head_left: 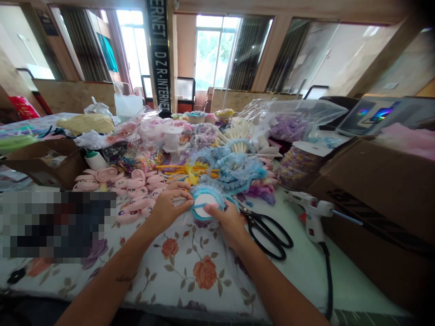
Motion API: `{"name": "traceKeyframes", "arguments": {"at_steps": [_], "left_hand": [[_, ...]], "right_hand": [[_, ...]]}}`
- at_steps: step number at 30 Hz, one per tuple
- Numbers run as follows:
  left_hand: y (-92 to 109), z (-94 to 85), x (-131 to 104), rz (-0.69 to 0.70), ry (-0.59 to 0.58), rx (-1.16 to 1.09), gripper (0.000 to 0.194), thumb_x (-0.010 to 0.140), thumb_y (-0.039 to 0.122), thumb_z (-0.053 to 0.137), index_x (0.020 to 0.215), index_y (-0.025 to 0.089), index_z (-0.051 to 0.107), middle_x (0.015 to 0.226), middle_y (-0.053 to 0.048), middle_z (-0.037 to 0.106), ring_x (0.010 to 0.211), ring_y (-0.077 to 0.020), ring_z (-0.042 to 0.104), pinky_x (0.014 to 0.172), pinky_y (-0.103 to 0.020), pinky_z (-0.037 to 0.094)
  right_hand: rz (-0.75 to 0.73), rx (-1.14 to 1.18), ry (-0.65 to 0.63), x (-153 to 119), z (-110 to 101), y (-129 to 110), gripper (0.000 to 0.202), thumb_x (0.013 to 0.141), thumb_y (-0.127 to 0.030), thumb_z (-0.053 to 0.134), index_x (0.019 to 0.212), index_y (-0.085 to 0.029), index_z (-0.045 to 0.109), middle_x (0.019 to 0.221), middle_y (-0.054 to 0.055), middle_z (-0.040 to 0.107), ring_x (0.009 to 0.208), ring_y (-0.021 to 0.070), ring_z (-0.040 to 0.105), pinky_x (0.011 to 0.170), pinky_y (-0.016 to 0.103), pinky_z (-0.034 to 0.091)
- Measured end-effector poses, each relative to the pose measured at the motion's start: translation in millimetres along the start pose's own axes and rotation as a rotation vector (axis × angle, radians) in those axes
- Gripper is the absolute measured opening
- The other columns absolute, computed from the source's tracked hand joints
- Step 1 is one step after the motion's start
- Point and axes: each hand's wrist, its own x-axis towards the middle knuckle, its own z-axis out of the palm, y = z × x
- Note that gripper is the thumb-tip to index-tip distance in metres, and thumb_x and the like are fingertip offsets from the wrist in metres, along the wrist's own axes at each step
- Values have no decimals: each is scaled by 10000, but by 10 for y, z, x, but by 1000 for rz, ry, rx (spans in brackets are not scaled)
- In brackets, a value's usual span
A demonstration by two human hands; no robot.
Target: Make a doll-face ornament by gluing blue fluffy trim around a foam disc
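A round piece with a white disc in its middle and blue ruffled trim (208,199) around it is held above the flowered cloth. My right hand (228,219) grips its right side, the thumb lying over the white face. On the left edge, my left hand (171,206) pinches the blue trim with thumb and fingertips. A narrow blue strip crosses part of the disc. Just beyond lie a heap of blue ruffled lace (239,170) and yellow-orange sticks (183,170). Black-handled scissors (268,231) rest close to my right hand, their blades partly hidden.
A white glue gun (314,215) with a blue stick stands by a large cardboard box (380,190) at right. Several pink doll-like heads (136,192) lie left of centre. A spool (299,163), an open carton (44,163) and plastic-wrapped materials crowd the back.
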Motion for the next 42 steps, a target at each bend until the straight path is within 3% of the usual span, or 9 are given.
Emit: {"name": "traceKeyframes", "arguments": {"at_steps": [9, 15, 20, 29, 35, 42], "left_hand": [[-42, 77, -12, 98, 88, 14, 124, 788, 251, 641, 682, 187, 646, 1055, -77, 631, 1089, -239, 572, 983, -391, 416], [-16, 12, 3, 112, 288, 22, 110, 831, 294, 621, 820, 200, 676, 1081, -70, 640, 1071, -223, 579, 972, -381, 427], [-42, 33, -4, 146, 140, 67, 89, 806, 309, 661, 818, 229, 700, 1147, -59, 615, 1173, -241, 522, 1015, -402, 396], [-21, 10, 14, 50, 44, 9, 103, 785, 307, 661, 745, 216, 689, 1149, -76, 622, 1194, -277, 509, 1029, -453, 380], [-30, 61, -16, 45, 88, -46, 121, 771, 279, 668, 684, 197, 653, 1107, -78, 628, 1126, -258, 555, 1016, -434, 393], [-58, 64, -17, 112, 184, -39, 131, 846, 324, 614, 840, 210, 678, 1108, -78, 619, 1138, -237, 544, 1023, -408, 394]], "right_hand": [[25, 47, 15, -13, 1, 0, 302, 574, -269, 852, 790, -161, 671, 747, -3, 686, 697, 161, 613, 695, 288, 487], [33, 95, 56, 11, 30, 12, 330, 552, -267, 854, 797, -153, 664, 767, 9, 699, 711, 170, 623, 723, 304, 483], [25, 77, 27, 14, 16, 13, 348, 564, -275, 851, 834, -141, 676, 800, 21, 702, 732, 177, 624, 744, 317, 486], [16, 49, 16, -4, 28, 8, 269, 582, -259, 842, 753, -158, 660, 705, -23, 660, 661, 140, 587, 695, 285, 468], [32, 96, 20, -23, 45, 11, 308, 569, -253, 849, 803, -153, 675, 754, -1, 690, 687, 155, 610, 699, 295, 482], [-4, 78, 72, 18, 51, 30, 296, 554, -250, 856, 759, -150, 667, 719, -11, 681, 667, 148, 603, 704, 301, 483]]}}
